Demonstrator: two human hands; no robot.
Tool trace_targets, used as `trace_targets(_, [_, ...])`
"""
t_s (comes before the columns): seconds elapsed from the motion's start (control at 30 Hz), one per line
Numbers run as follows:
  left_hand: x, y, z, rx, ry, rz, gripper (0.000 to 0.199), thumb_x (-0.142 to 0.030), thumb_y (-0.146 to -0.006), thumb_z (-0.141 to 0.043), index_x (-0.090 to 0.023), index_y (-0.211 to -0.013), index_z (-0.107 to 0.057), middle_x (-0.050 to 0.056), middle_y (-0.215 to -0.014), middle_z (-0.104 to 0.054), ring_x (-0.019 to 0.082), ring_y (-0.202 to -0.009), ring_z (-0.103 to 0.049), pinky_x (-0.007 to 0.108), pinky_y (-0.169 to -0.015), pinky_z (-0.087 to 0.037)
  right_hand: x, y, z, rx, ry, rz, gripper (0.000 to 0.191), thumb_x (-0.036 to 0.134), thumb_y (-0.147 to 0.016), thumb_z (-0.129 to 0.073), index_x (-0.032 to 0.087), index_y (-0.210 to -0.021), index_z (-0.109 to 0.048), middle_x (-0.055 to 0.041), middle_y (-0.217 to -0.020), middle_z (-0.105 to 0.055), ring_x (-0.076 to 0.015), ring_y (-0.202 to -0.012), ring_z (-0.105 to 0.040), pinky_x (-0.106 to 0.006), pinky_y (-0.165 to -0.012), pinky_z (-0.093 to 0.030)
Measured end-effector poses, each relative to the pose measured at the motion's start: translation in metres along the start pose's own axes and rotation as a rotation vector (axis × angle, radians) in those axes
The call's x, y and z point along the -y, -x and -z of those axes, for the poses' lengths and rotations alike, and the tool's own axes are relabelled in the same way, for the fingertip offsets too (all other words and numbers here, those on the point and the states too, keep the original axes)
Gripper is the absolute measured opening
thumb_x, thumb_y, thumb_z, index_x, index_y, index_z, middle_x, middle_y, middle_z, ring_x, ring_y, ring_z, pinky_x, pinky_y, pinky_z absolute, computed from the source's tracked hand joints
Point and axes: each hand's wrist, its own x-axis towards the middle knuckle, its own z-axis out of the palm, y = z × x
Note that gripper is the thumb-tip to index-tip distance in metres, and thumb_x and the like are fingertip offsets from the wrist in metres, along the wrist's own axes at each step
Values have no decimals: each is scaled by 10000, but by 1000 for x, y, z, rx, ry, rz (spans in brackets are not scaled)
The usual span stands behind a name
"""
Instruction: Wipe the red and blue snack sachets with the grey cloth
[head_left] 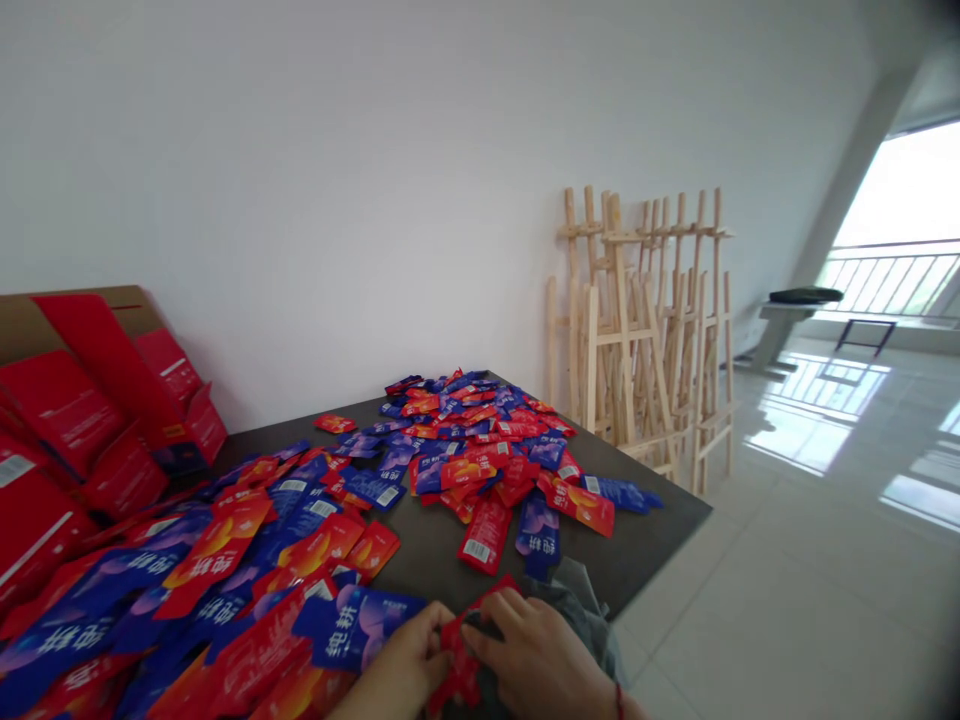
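Observation:
At the bottom centre, a red packet (459, 665) is held between my two hands. My left hand (420, 660) pinches its left side with closed fingers. The fingers of my right hand (529, 645) are bent over its upper right part; a red cord circles that wrist. A blue packet (352, 625) lies just left of my left hand. Grey crumpled plastic (581, 600) lies beyond and right of my right hand. Piles of red and blue packets (225, 550) cover the left of the dark table (637, 550), with another heap (480, 430) farther back.
Red cardboard boxes (90, 430) stand at the left against the white wall. Wooden easels (630, 340) stand beyond the table's right edge. Farther right are a grey table (784, 325), a stool (866, 335) and a railed window.

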Motion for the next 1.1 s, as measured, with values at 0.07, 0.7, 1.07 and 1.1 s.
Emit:
trace_targets(0.07, [4, -1, 1, -5, 11, 3, 303, -453, -740, -531, -214, -882, -409, -47, -615, -645, 58, -277, -432, 141, -259, -195, 0, -3, -4, 9, 37, -25, 366, 206, -800, -582, 260, -1160, -549, -33, -1007, -569, -209, -890, -534, -290, -648, -434])
trace_targets(0.7, [21, -9, 1, -42, 148, -81, 442, -365, -718, -539, -183, -1100, -412, -70, -618, -616, 49, -271, -380, 165, -294, -213, 20, -11, -19, -75, 152, 91, 227, 349, -866, -569, 210, -1045, -560, -23, -912, -596, -190, -772, -552, -303, -509, -381])
trace_targets(1.07, [11, 1, -4, -125, 80, -81, 489, -262, -703, -477, -191, -1187, -492, -3, -756, -675, 129, -568, -606, 176, -427, -357, -29, 34, -19, -206, 236, -3, 495, 218, -726, -660, 224, -1206, -539, -9, -1008, -621, -184, -809, -560, -297, -575, -407])
trace_targets(1.1, [7, 5, -2, -149, 27, -90, 498, -253, -711, -466, -198, -1205, -506, 7, -802, -689, 150, -651, -636, 188, -467, -401, -34, 33, -17, -175, 236, -56, 504, 183, -705, -655, 217, -1198, -555, -13, -996, -621, -188, -820, -563, -297, -592, -414])
